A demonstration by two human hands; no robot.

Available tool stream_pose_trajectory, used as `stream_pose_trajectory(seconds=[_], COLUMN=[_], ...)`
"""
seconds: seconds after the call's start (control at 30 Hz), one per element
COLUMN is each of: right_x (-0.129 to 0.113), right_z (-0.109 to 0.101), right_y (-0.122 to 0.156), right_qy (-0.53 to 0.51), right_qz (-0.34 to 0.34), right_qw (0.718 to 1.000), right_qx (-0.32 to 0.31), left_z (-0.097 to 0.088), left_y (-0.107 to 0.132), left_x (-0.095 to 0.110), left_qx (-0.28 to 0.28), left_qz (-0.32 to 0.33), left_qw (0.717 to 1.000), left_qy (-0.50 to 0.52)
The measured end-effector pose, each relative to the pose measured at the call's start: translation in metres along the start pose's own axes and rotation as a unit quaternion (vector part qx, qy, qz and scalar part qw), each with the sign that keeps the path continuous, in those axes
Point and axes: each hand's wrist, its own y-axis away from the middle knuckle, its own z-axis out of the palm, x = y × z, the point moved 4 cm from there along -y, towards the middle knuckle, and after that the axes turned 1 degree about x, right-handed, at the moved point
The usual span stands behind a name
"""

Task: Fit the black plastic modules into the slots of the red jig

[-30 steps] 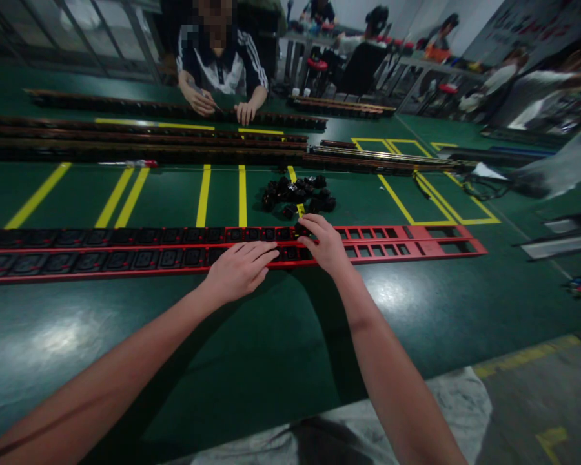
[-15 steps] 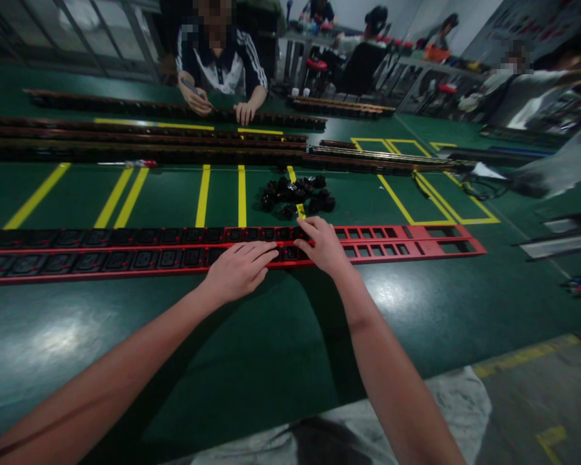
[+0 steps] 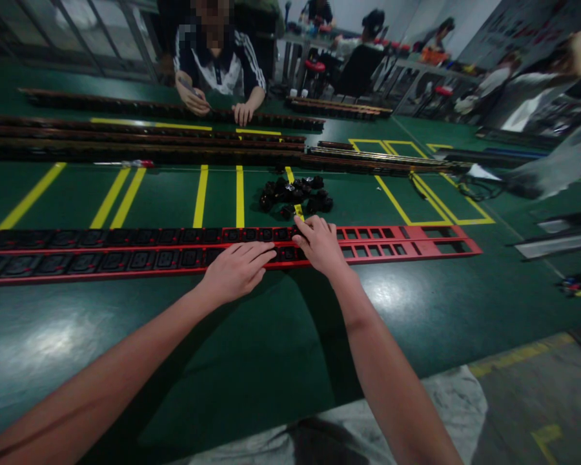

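Two long red strips (image 3: 382, 254) lie side by side across the table in front of me. Black power sockets (image 3: 145, 259) fill their left and middle parts, while the cut-outs at the right end are vacant. My left hand (image 3: 237, 268) lies flat over the near strip, its fingers stretched to the right across the sockets. Just right of it, my right hand (image 3: 319, 242) reaches over the far strip. Its thumb and index finger close around a small black socket (image 3: 296, 231) at the end of the filled row; the fingers partly hide it. Behind the strips sits a pile of loose black sockets (image 3: 295, 194).
Long dark rails (image 3: 150, 145) lie across the table behind the pile, with a red-handled screwdriver (image 3: 138, 164) by them. Yellow tape lines (image 3: 201, 197) mark the green tabletop (image 3: 232, 361). Opposite, a co-worker (image 3: 220, 71) has both hands at another rail. Clear plastic wrap (image 3: 547, 168) lies at right.
The whole view has shifted slightly, so the table appears a little further left. Both my hands keep nearly the same place on the strips.
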Motion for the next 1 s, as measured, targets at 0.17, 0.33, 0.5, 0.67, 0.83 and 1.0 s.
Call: stream_pose_trajectory(seconds=[0.17,0.33,0.5,0.67,0.83,1.0], right_x=[0.000,0.001,0.003,0.004,0.006,0.011], right_z=[0.003,0.002,0.002,0.002,0.002,0.003], right_y=[0.000,0.001,0.001,0.001,-0.009,-0.046], right_qy=[0.005,-0.004,-0.001,-0.010,-0.033,-0.082], right_qz=[-0.004,0.003,0.017,0.025,0.039,0.084], right_qw=[1.000,1.000,1.000,1.000,0.999,0.991], right_qx=[-0.019,-0.010,-0.002,0.007,0.011,0.061], left_z=[0.000,0.000,-0.001,-0.001,-0.001,-0.001], left_y=[0.000,0.000,-0.001,-0.001,-0.001,-0.002], left_x=[0.000,0.000,0.001,0.000,0.000,0.000], left_qx=[-0.002,0.000,-0.004,-0.009,-0.007,-0.009], left_qz=[0.003,0.002,0.002,-0.004,-0.006,-0.008], left_qw=[1.000,1.000,1.000,1.000,1.000,1.000], left_qy=[-0.001,-0.002,-0.003,0.001,0.017,0.024])
